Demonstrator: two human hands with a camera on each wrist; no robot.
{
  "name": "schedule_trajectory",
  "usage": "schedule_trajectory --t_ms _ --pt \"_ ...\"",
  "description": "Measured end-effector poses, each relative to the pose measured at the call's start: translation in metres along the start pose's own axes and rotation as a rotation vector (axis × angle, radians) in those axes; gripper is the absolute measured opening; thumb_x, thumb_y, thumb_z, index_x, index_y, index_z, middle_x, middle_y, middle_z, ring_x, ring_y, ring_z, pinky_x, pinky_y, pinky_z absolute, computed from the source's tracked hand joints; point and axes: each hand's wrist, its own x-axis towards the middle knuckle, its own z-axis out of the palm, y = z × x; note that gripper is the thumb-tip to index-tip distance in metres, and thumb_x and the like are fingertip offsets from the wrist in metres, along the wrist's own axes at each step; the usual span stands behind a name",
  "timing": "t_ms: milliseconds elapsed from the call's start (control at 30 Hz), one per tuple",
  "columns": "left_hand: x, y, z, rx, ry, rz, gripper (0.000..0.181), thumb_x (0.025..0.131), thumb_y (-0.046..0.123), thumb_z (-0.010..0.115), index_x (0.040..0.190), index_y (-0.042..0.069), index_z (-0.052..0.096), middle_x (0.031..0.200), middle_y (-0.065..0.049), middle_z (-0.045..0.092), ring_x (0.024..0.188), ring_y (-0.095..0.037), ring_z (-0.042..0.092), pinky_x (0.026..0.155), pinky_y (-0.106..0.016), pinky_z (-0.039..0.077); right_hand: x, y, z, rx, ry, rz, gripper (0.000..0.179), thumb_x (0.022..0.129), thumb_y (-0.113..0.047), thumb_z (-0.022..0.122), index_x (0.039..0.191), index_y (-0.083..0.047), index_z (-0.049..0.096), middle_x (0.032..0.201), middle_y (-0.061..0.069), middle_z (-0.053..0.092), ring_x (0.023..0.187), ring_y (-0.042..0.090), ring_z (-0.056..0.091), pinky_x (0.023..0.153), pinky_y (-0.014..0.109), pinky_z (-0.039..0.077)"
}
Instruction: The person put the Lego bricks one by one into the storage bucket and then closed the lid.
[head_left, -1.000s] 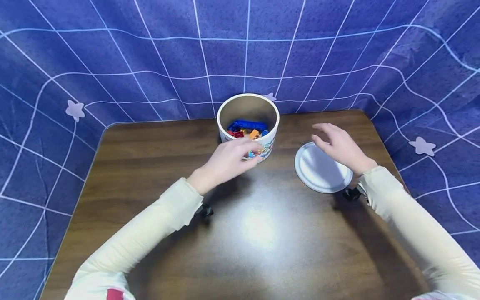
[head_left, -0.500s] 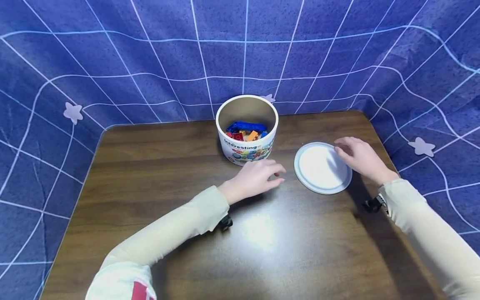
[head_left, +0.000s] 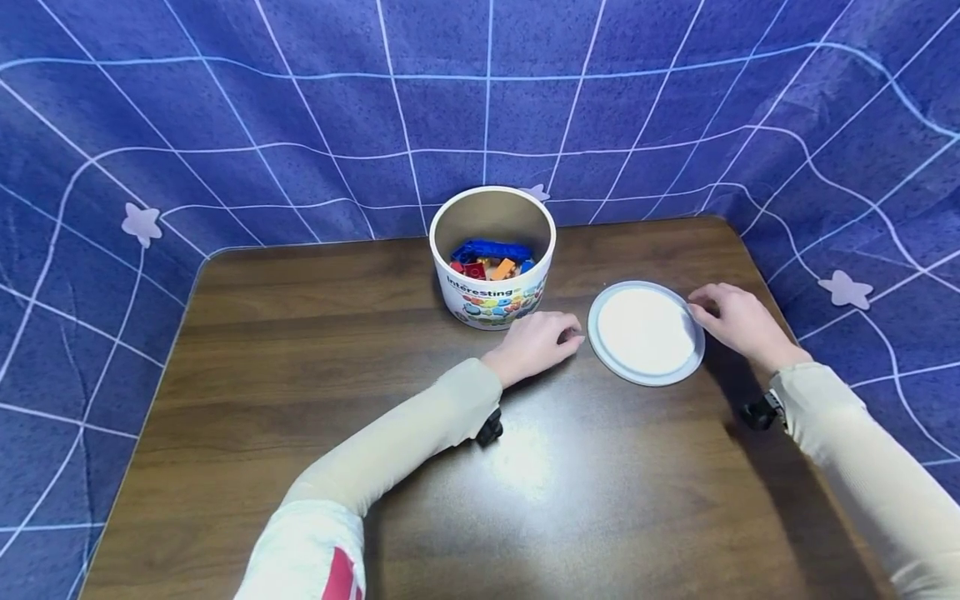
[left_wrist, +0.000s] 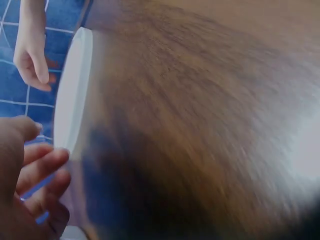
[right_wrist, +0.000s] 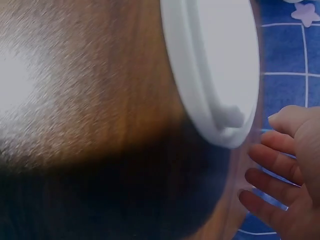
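Note:
A round white lid (head_left: 647, 333) lies on the table, right of a white bucket (head_left: 491, 304) printed with "Interesting". My left hand (head_left: 534, 343) is just left of the lid, in front of the bucket, fingers loosely bent and holding nothing. At the lid's right edge is my right hand (head_left: 738, 323), its fingertips close to the rim; whether they touch it is unclear in the head view. The right wrist view shows the lid (right_wrist: 220, 65) and my relaxed fingers (right_wrist: 272, 160) apart from it. In the left wrist view, the lid (left_wrist: 75, 90) stands beyond my left fingertips.
Inside the bucket are building blocks, among them a long blue piece (head_left: 492, 250), a red block (head_left: 476, 271) and an orange block (head_left: 503, 268). A blue gridded cloth (head_left: 337, 108) hangs round the back and sides of the brown wooden table (head_left: 300, 350).
My left hand has moved right and down from the bucket's front toward the lid's left edge. My right hand has shifted right from above the lid to its right edge. Lid and bucket stay put.

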Motion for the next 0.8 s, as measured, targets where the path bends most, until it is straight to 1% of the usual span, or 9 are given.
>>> schedule_trajectory --t_ms 67,167,267,333,433,567,700,800 --pt "0.006 0.004 0.007 0.006 0.032 -0.058 0.018 0.104 0.035 0.062 0.108 0.024 0.076 0.090 0.012 0.069 0.078 -0.007 0.062 0.065 -0.027 0.051 -0.001 0.003 0.000 -0.008 -0.012 0.015 0.023 0.099 -0.011 0.067 0.112 0.008 0.069 0.100 0.026 0.071 0.094 0.043 0.067 0.083 0.060 0.053" --pt "0.014 0.014 0.016 -0.003 0.061 -0.154 0.018 0.104 0.036 0.061 0.102 0.025 0.075 0.084 0.012 0.067 0.073 -0.009 0.062 0.060 -0.028 0.049 -0.003 0.007 0.000 -0.026 -0.031 0.032 0.024 0.098 -0.011 0.068 0.113 0.008 0.068 0.097 0.024 0.072 0.092 0.043 0.068 0.082 0.060 0.053" --pt "0.019 0.023 0.023 -0.006 0.062 -0.233 0.019 0.104 0.038 0.061 0.097 0.024 0.072 0.082 0.011 0.067 0.072 -0.012 0.063 0.058 -0.031 0.049 -0.005 0.009 0.000 -0.044 -0.052 0.045 0.025 0.098 -0.012 0.067 0.113 0.008 0.068 0.096 0.024 0.072 0.089 0.042 0.068 0.079 0.060 0.054" --pt "0.021 0.027 0.026 -0.007 0.064 -0.273 0.020 0.103 0.039 0.061 0.093 0.025 0.070 0.081 0.009 0.066 0.071 -0.014 0.063 0.058 -0.032 0.048 -0.007 0.009 0.000 -0.050 -0.062 0.055 0.024 0.098 -0.012 0.067 0.113 0.007 0.068 0.094 0.022 0.072 0.087 0.040 0.068 0.077 0.060 0.054" --pt "0.023 0.029 0.028 -0.047 0.069 -0.318 0.024 0.103 0.037 0.062 0.085 0.024 0.068 0.077 0.007 0.065 0.069 -0.016 0.061 0.058 -0.032 0.046 -0.007 0.009 0.002 -0.044 -0.073 0.059 0.024 0.099 -0.012 0.067 0.113 0.007 0.068 0.093 0.022 0.073 0.085 0.040 0.068 0.076 0.060 0.054" --pt "0.025 0.029 0.027 -0.092 0.063 -0.361 0.033 0.103 0.038 0.063 0.074 0.023 0.062 0.069 0.005 0.059 0.065 -0.016 0.057 0.057 -0.031 0.044 -0.004 0.007 0.004 -0.043 -0.076 0.047 0.022 0.099 -0.010 0.067 0.112 0.008 0.068 0.091 0.022 0.072 0.083 0.039 0.068 0.074 0.060 0.054" --pt "0.027 0.028 0.030 -0.094 0.053 -0.385 0.039 0.103 0.039 0.063 0.069 0.022 0.055 0.064 0.006 0.050 0.062 -0.015 0.054 0.056 -0.029 0.041 -0.001 0.008 0.009 -0.043 -0.076 0.039 0.021 0.098 -0.008 0.067 0.109 0.010 0.068 0.088 0.022 0.072 0.079 0.036 0.067 0.073 0.057 0.054" --pt "0.027 0.028 0.033 -0.099 0.039 -0.406 0.040 0.103 0.039 0.063 0.068 0.021 0.054 0.062 0.006 0.046 0.060 -0.014 0.053 0.055 -0.028 0.039 -0.001 0.009 0.012 -0.038 -0.088 0.046 0.021 0.097 -0.007 0.066 0.107 0.011 0.068 0.087 0.022 0.071 0.075 0.034 0.065 0.072 0.056 0.054"
